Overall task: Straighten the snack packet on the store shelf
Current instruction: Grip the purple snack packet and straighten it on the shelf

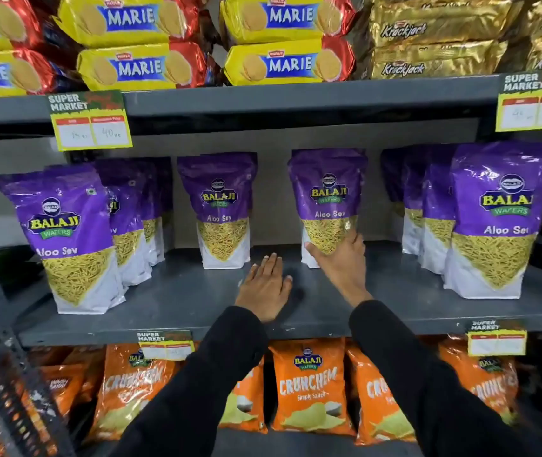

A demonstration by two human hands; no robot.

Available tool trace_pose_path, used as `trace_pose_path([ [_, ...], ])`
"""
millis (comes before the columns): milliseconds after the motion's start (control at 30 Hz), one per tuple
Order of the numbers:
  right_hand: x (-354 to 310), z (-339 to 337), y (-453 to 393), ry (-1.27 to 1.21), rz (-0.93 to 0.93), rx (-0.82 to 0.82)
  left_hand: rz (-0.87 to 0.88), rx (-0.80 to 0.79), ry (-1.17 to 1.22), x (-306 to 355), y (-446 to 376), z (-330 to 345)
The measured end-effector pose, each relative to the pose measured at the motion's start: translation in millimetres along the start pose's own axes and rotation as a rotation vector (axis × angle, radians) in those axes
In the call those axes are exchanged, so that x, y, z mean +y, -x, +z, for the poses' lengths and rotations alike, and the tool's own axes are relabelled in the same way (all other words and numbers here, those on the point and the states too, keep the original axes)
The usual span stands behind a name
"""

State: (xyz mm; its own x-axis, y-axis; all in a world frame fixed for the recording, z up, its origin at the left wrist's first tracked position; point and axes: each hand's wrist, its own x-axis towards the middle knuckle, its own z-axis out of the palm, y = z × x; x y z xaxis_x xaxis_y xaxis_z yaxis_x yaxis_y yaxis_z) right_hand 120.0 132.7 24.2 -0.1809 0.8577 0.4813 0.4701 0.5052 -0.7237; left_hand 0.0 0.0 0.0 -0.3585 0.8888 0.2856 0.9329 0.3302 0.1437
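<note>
Right hand [340, 258] grips the packet [328, 206] at its base; left hand [264, 286], at 9 o'clock, rests flat and empty on the shelf [177, 291]. Squaring is under way; next probably a slight twist to face it front.

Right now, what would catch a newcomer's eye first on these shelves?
Probably the purple Aloo Sev packets standing along the middle shelf, with the right hand on one packet at centre right. The left hand lies flat beside it. Yellow Marie packs sit above, orange Crunchem bags below.

Snack packet [328, 206] upright on shelf [177, 301] — another packet [221, 209] left.
</note>
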Motion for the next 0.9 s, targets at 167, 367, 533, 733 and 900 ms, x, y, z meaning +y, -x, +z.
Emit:
trace_pose_path([
  [167,-10,30,-30,0.074,0.104,0.042,-0.069,-0.102,0.022,-18,-12,6],
  [367,-9,59,-52,0.129,0.124,0.097,-0.078,-0.168,0.08,-29,-18,18],
  [533,-1,71,-55,0.126,0.141,0.155,-0.069,-0.177,0.056,-31,-20,21],
  [733,4,72,-55,0.077,0.146,0.19,-0.056,-0.176,0.041,-31,-21,22],
  [900,4,72,-52,0.032,0.168,0.206,-0.054,-0.177,0.043,-32,-21,24],
])
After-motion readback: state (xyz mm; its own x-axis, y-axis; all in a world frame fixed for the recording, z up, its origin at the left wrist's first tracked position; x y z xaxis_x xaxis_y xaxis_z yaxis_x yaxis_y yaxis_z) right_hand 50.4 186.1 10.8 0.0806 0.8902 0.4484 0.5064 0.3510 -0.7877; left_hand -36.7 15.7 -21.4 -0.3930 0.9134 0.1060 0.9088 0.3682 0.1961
